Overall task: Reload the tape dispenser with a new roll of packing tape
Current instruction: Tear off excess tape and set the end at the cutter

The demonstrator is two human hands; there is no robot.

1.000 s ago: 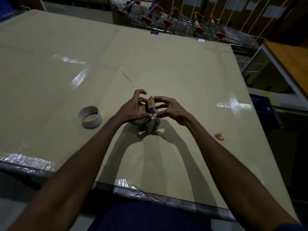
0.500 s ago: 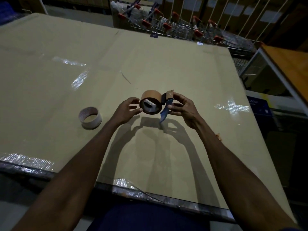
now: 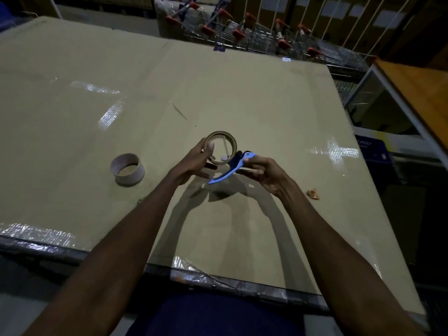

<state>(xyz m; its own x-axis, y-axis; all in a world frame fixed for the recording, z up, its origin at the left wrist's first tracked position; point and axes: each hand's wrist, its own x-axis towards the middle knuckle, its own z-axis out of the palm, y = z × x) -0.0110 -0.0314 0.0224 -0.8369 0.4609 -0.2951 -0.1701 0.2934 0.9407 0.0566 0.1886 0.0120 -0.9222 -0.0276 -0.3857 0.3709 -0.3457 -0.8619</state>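
Brown packing tape roll (image 3: 221, 147) held above cardboard-covered table (image 3: 72, 98), hole facing camera. Left hand (image 3: 196, 161) pinches its left rim. Right hand (image 3: 263, 172) grips blue plastic tape dispenser (image 3: 231, 167), touching roll's right side. Empty cardboard core (image 3: 127, 168) lies left of roll.

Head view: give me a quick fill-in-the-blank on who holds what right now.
1. The brown tape roll is gripped by the ____ hand.
2. The right hand holds the dispenser with the ____ handle.
3. The empty cardboard core rests on the table, on the person's ____ side.

Missing words: left; blue; left
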